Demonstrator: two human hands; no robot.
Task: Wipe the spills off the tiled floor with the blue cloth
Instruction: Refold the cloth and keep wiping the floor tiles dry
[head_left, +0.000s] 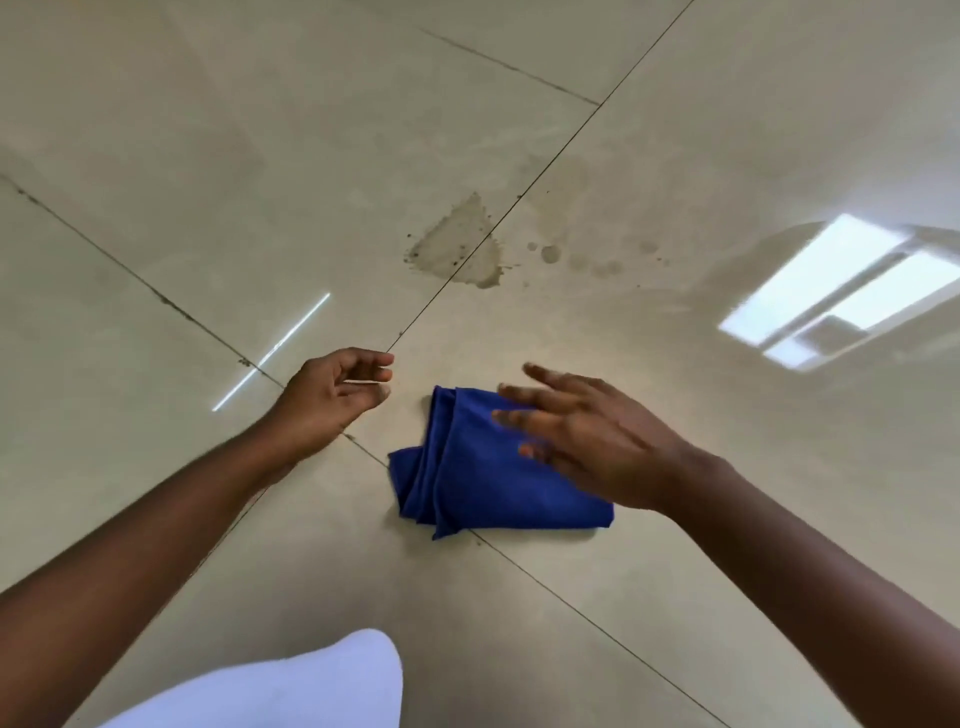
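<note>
A folded blue cloth (475, 478) lies on the beige tiled floor (208, 156), just right of where the grout lines cross. My right hand (587, 441) hovers over the cloth's right half with fingers spread, blurred, holding nothing. My left hand (337, 395) is to the left of the cloth, apart from it, fingers loosely curled and empty. A muddy grey-brown spill (460, 247) sits farther out across a grout line. Smaller drops (550, 253) and faint smears trail off to its right.
A white-clad knee (291, 686) shows at the bottom edge. Bright reflections of a window (841, 291) and a light strip (270, 353) lie on the glossy tiles. Dark grout lines cross the floor diagonally.
</note>
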